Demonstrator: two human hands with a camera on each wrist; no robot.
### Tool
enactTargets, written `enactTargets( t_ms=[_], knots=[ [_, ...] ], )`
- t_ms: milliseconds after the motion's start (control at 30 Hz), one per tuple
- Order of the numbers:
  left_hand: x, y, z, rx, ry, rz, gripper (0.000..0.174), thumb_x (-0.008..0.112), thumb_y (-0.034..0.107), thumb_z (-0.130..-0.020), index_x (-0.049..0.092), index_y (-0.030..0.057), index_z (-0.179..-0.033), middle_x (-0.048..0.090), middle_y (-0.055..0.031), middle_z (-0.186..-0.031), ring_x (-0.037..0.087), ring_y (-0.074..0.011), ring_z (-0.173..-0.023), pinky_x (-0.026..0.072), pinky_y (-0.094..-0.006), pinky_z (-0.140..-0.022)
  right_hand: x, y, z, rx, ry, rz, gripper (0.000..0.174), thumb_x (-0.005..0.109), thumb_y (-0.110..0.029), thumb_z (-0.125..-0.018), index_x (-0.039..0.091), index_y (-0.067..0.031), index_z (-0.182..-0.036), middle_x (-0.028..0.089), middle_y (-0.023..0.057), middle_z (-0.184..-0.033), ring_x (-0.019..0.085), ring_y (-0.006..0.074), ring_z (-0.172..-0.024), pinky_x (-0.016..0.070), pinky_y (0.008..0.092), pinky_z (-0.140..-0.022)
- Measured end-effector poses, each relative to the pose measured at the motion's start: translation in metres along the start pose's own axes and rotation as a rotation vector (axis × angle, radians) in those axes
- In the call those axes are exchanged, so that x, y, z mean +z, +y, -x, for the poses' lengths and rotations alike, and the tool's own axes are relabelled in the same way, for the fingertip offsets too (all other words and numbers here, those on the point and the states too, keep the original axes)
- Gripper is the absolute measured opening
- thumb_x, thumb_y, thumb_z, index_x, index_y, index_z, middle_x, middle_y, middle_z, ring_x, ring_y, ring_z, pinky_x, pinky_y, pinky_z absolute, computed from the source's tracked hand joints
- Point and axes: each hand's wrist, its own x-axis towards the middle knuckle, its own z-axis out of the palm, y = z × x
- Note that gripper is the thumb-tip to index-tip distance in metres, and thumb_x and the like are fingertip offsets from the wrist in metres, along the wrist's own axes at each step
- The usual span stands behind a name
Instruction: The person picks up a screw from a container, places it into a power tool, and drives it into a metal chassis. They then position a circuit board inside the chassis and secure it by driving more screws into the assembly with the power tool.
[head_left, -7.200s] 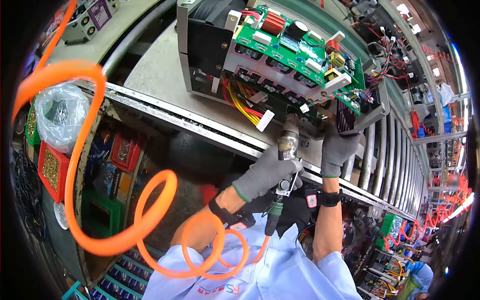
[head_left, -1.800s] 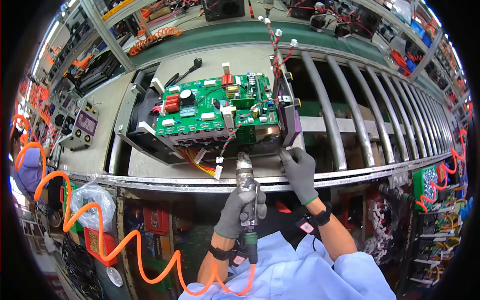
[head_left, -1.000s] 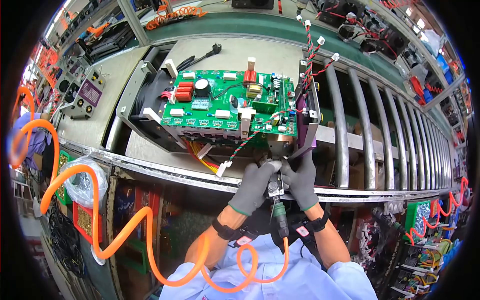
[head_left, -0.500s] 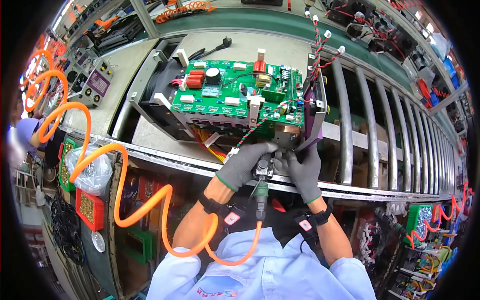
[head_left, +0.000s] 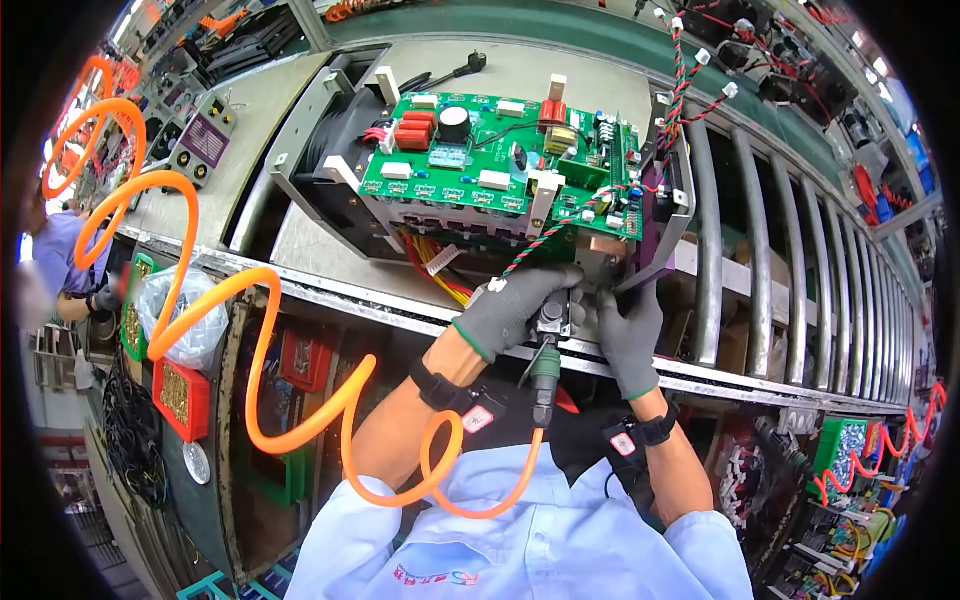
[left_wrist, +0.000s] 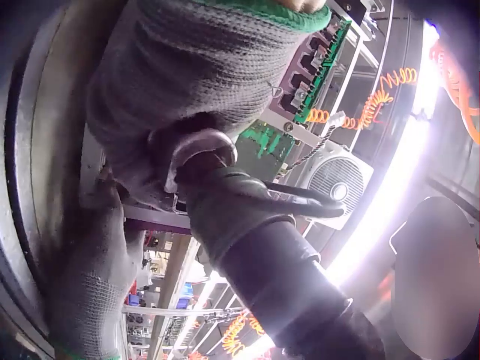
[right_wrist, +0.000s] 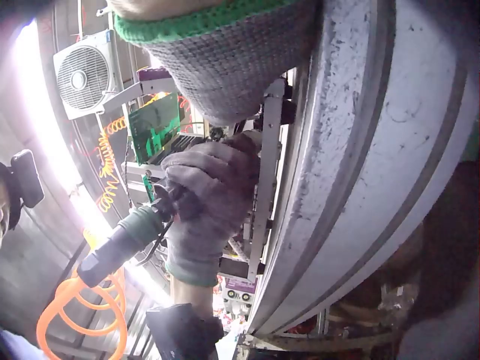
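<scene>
My gloved left hand [head_left: 515, 308] grips an air screwdriver [head_left: 545, 368] at the front of an open machine chassis [head_left: 330, 215]. The driver's tail and orange coiled hose point back toward my body; its tip is hidden among the hands. Beside it, my gloved right hand [head_left: 630, 340] reaches to the chassis's lower right corner, below a metal block [head_left: 600, 250] and next to the purple end panel [head_left: 655, 265]. What its fingertips hold, I cannot tell. In the right wrist view, the left glove [right_wrist: 210, 191] wraps the tool. A green circuit board [head_left: 480, 160] tops the chassis.
The orange hose [head_left: 265, 440] loops across the left foreground. Rollers [head_left: 760, 260] run off to the right. A metal rail [head_left: 390, 310] edges the conveyor. A red screw bin [head_left: 182, 400] and a plastic bag [head_left: 185, 315] stand left. Loose twisted wires [head_left: 545, 245] hang over the board's front.
The left hand has brought the screwdriver from the chassis's front middle to its right corner, beside the right hand. Lately both hands stay there while the view shifts slightly.
</scene>
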Motion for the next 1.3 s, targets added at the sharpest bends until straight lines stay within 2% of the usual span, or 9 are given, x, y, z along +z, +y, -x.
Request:
enactTargets(
  t_ms=[267,500,667,767,933,1133,1200,1267,1300],
  knots=[
    [0.004,-0.003,0.0,0.016,0.012,0.012,0.017,0.061,0.019,-0.1,0.062,0.003,-0.1,0.065,-0.0041,-0.081,0.069,-0.0163,-0.065,0.0589,-0.0315,-0.056,0.001,-0.012,0.0,-0.061,0.02,0.086,0.045,0.068,-0.007,-0.088,0.053,0.003,-0.13,0.072,0.0189,-0.099,0.072,0.0268,-0.087,0.0548,0.0361,-0.079],
    [0.008,0.0,0.005,0.031,0.027,-0.004,0.018,0.062,0.017,-0.098,0.063,0.0007,-0.105,0.069,-0.0069,-0.084,0.07,-0.0189,-0.066,0.0622,-0.034,-0.061,-0.001,-0.011,0.0,-0.021,0.016,0.072,0.049,0.068,-0.007,-0.088,0.052,0.0031,-0.134,0.072,0.0207,-0.107,0.072,0.0286,-0.099,0.0542,0.0376,-0.086],
    [0.015,-0.017,0.01,0.187,0.043,0.028,0.025,0.063,0.014,-0.095,0.061,-0.0065,-0.108,0.071,-0.0176,-0.093,0.075,-0.0281,-0.076,0.065,-0.0416,-0.068,0.0,0.011,-0.002,0.022,0.01,0.013,0.052,0.068,-0.004,-0.088,0.051,0.0027,-0.137,0.069,0.0203,-0.117,0.069,0.0288,-0.109,0.0522,0.0376,-0.094],
    [0.012,-0.025,0.051,0.169,0.0,-0.088,0.029,0.064,0.016,-0.095,0.059,-0.0047,-0.114,0.071,-0.0181,-0.098,0.075,-0.0277,-0.08,0.0642,-0.0367,-0.067,0.001,0.021,-0.002,-0.079,0.043,0.024,0.055,0.067,0.0,-0.087,0.05,0.0035,-0.139,0.069,0.0194,-0.119,0.067,0.0277,-0.112,0.0505,0.0371,-0.097],
    [-0.008,-0.034,0.181,-0.034,-0.001,-0.05,0.043,0.069,0.031,-0.089,0.06,-0.0069,-0.108,0.068,-0.0172,-0.086,0.068,-0.0235,-0.07,0.0571,-0.0316,-0.068,0.003,0.005,0.002,-0.047,0.091,0.006,0.057,0.062,0.007,-0.085,0.049,0.0039,-0.14,0.066,0.018,-0.126,0.065,0.0275,-0.116,0.047,0.036,-0.102],
    [-0.102,-0.093,0.281,-0.109,0.365,-0.116,0.041,0.068,0.036,-0.091,0.059,0.0012,-0.112,0.067,-0.0085,-0.094,0.066,-0.016,-0.076,0.0554,-0.0286,-0.071,-0.047,0.046,-0.001,-0.007,0.179,0.195,0.067,0.062,0.004,-0.085,0.041,0.0018,-0.149,0.061,0.0166,-0.137,0.062,0.0284,-0.124,0.0454,0.0374,-0.106],
    [-0.12,-0.101,0.3,-0.022,0.467,0.032,0.034,0.066,0.031,-0.093,0.061,0.0032,-0.112,0.067,-0.0064,-0.095,0.064,-0.0136,-0.074,0.0535,-0.0287,-0.068,-0.064,0.039,0.001,-0.085,0.258,0.118,0.07,0.064,0.002,-0.086,0.037,0.0022,-0.151,0.054,0.0173,-0.144,0.055,0.0301,-0.133,0.0411,0.0397,-0.112],
    [-0.121,-0.101,0.309,0.125,0.59,0.258,0.03,0.064,0.028,-0.094,0.061,0.0046,-0.113,0.067,-0.0058,-0.095,0.064,-0.0133,-0.073,0.053,-0.0287,-0.068,-0.079,0.014,0.016,-0.36,0.456,0.563,0.067,0.058,0.006,-0.089,0.036,0.0013,-0.152,0.045,0.0164,-0.152,0.048,0.0253,-0.138,0.0363,0.0408,-0.116],
    [-0.139,-0.107,0.305,0.268,0.632,0.389,0.026,0.062,0.023,-0.095,0.061,0.0062,-0.114,0.067,-0.0074,-0.097,0.066,-0.017,-0.078,0.0546,-0.0298,-0.07,-0.071,-0.029,0.028,-0.368,0.424,0.372,0.064,0.055,0.008,-0.091,0.037,0.0016,-0.152,0.045,0.0167,-0.152,0.045,0.0282,-0.14,0.0315,0.0437,-0.119]
  ],
)
